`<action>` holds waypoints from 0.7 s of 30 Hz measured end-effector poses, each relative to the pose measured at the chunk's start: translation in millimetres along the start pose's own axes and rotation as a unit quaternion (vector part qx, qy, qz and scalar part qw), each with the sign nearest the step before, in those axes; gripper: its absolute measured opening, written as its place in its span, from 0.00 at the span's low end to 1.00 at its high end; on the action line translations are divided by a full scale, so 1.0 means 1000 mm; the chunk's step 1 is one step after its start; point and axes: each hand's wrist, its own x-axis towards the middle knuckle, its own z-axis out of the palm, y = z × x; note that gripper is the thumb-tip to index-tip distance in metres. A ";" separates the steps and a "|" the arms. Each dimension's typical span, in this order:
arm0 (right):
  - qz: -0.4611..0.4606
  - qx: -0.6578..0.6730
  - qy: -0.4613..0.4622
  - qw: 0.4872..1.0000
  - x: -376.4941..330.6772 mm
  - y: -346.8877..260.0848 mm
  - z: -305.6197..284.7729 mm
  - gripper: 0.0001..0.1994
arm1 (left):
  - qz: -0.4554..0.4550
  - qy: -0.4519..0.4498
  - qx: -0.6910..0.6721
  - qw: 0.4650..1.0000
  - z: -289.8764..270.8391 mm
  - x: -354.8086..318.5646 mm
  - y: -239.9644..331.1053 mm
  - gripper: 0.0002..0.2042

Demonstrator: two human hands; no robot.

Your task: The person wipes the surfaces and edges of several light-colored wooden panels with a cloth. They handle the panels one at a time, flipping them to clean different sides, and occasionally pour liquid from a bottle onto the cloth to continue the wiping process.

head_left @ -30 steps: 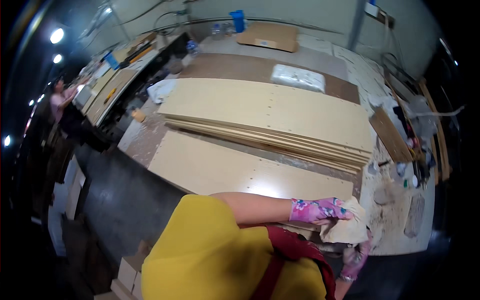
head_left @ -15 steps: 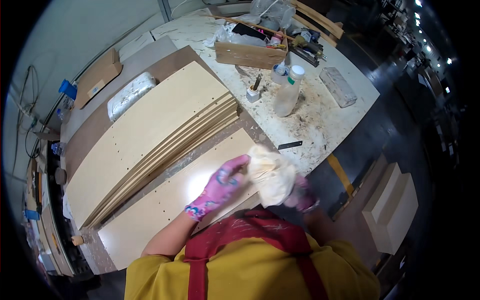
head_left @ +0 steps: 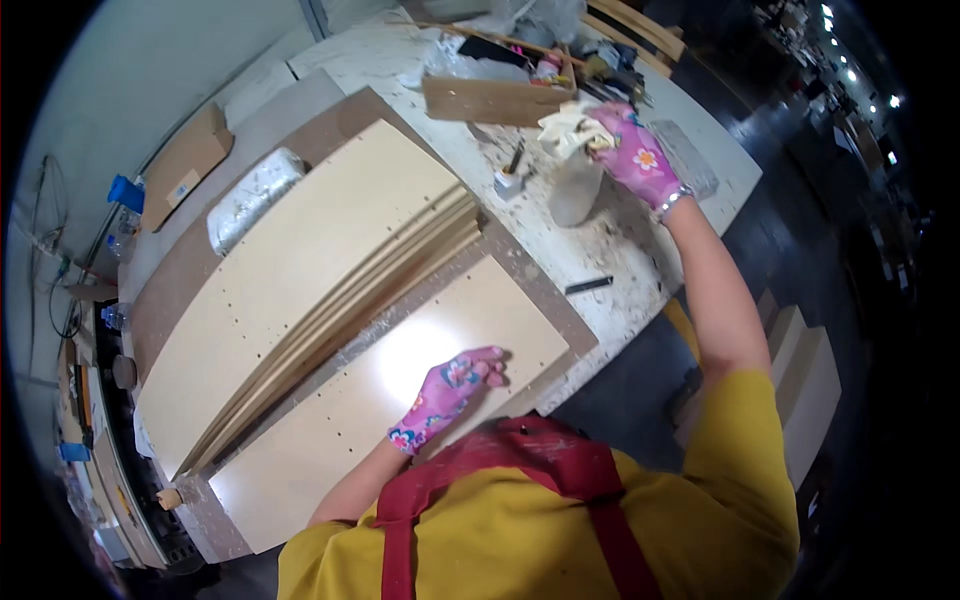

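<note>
My right hand [head_left: 638,158], in a pink flowered glove, reaches to the far right with its fingers closed on a cream cloth [head_left: 570,130]. That cloth hangs over the top of a translucent plastic bottle [head_left: 575,192], hiding its cap; whether the fingers also grip the bottle cannot be made out. My left hand [head_left: 456,385], gloved alike, hovers over or rests on a pale wooden board [head_left: 400,350] with small holes. Its fingers are loosely bent and apart, holding nothing. Beyond this board lies a stack of curved boards [head_left: 320,230] with similar holes.
A small white jar [head_left: 508,183] with a brush standing in it is left of the bottle. Near the table's right edge lies a dark flat strip [head_left: 589,285]. Behind are a cardboard box [head_left: 490,100] of tools and a wrapped silvery bundle [head_left: 256,200].
My right hand has carried the cloth from in front of my chest up to the bottle. My left hand has let the cloth go and moved slightly down over the board.
</note>
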 end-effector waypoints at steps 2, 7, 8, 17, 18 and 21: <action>-0.006 0.024 -0.031 0.999 0.006 0.003 -0.002 0.26 | -0.008 0.013 -0.014 1.000 -0.013 -0.003 -0.006 0.15; 0.010 0.012 -0.005 1.000 -0.002 -0.008 0.012 0.30 | 0.045 0.052 0.078 0.995 -0.005 0.015 0.030 0.16; 0.014 0.017 0.029 0.999 -0.012 -0.005 0.016 0.30 | 0.075 0.058 0.083 0.992 0.001 0.024 0.040 0.17; 0.100 0.374 0.142 0.911 -0.072 -0.071 -0.050 0.27 | 0.309 0.090 0.580 0.748 0.031 0.085 0.103 0.48; 0.132 0.464 0.141 0.865 -0.082 -0.085 -0.048 0.27 | 0.359 0.123 0.604 0.701 0.037 0.087 0.105 0.49; 0.173 0.611 0.140 0.760 -0.125 -0.084 -0.018 0.26 | 0.253 0.043 0.608 0.751 0.050 0.084 0.117 0.47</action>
